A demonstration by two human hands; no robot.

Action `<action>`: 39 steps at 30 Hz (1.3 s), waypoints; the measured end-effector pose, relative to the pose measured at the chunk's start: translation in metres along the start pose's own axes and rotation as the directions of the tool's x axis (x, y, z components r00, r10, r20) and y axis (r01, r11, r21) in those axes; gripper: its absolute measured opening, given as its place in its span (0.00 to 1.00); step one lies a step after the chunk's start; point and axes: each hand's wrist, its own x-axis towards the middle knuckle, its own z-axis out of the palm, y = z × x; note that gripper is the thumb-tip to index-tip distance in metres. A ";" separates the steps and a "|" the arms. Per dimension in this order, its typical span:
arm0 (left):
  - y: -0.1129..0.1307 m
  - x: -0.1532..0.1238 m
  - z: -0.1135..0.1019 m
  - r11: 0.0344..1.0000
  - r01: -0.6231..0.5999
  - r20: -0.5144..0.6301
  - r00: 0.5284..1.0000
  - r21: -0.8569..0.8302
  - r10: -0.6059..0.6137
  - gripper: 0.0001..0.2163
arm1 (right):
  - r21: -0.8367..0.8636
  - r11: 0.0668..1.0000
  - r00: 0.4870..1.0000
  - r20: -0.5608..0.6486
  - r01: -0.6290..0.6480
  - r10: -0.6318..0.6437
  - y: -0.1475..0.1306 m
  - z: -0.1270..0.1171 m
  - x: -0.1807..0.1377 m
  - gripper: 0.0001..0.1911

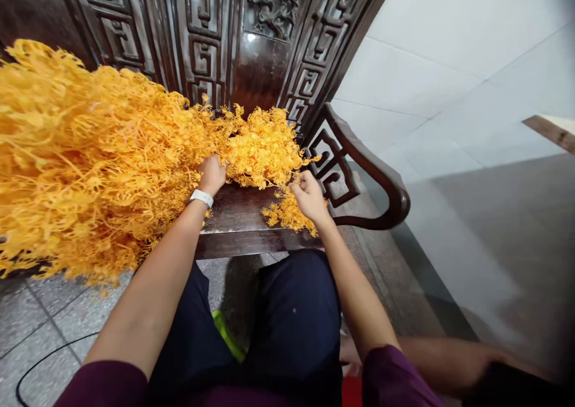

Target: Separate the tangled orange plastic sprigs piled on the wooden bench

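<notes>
A big heap of yellow plastic sprigs (90, 155) covers the seat of a dark carved wooden bench (242, 215). My left hand (212, 173), with a white band on its wrist, reaches into the heap's right edge, fingers curled among the sprigs. My right hand (308, 194) is closed in a pinch on a yellow sprig at the lower edge of a smaller clump (265, 146). A little bunch of sprigs (287, 215) lies on the seat just under that hand. My knees in dark trousers are below the bench edge.
The bench's curved armrest (386, 185) stands right of my right hand, the carved backrest (233, 36) behind the heap. Pale floor tiles (449, 96) spread to the right. Another person's arm (449, 359) lies low at the right. A black cable (45, 359) runs across the floor.
</notes>
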 end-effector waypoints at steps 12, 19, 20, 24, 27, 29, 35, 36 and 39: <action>0.046 -0.056 0.001 0.972 -0.216 -0.220 0.948 0.088 0.231 0.35 | -0.323 0.941 0.929 0.370 0.105 0.023 -0.003 0.031 0.003 0.12; 0.025 -0.045 0.010 0.721 -0.691 0.106 0.721 0.041 0.685 0.31 | -0.303 0.952 0.994 0.113 0.036 -0.002 -0.004 0.024 0.009 0.12; 0.022 -0.043 0.015 0.747 -0.663 0.115 0.746 0.051 0.655 0.32 | -0.276 0.959 0.992 0.125 0.060 -0.026 -0.008 0.024 0.006 0.12; 0.017 -0.038 0.030 0.864 -0.497 0.030 0.868 0.084 0.496 0.30 | -0.183 0.926 0.916 0.301 0.329 -0.266 -0.034 0.030 -0.009 0.20; 0.016 -0.035 0.030 0.913 -0.400 -0.032 0.915 0.077 0.403 0.30 | -0.170 0.851 0.832 0.374 0.497 -0.411 -0.050 0.036 -0.018 0.23; 0.016 -0.035 0.028 0.936 -0.343 -0.066 0.935 0.077 0.348 0.28 | -0.153 0.811 0.794 0.369 0.565 -0.484 -0.058 0.036 -0.023 0.23; 0.006 -0.027 0.027 0.970 -0.235 -0.057 0.969 0.057 0.238 0.30 | 0.144 0.788 0.800 -0.063 0.599 -0.596 -0.075 0.014 -0.043 0.27; 0.003 -0.025 0.028 0.968 -0.245 -0.054 0.967 0.046 0.248 0.29 | 0.232 0.783 0.817 -0.145 0.577 -0.559 -0.077 0.010 -0.048 0.27; -0.003 -0.021 0.028 0.954 -0.298 -0.056 0.952 0.039 0.300 0.27 | 0.519 0.683 0.856 -0.258 0.514 -0.448 -0.078 0.003 -0.058 0.26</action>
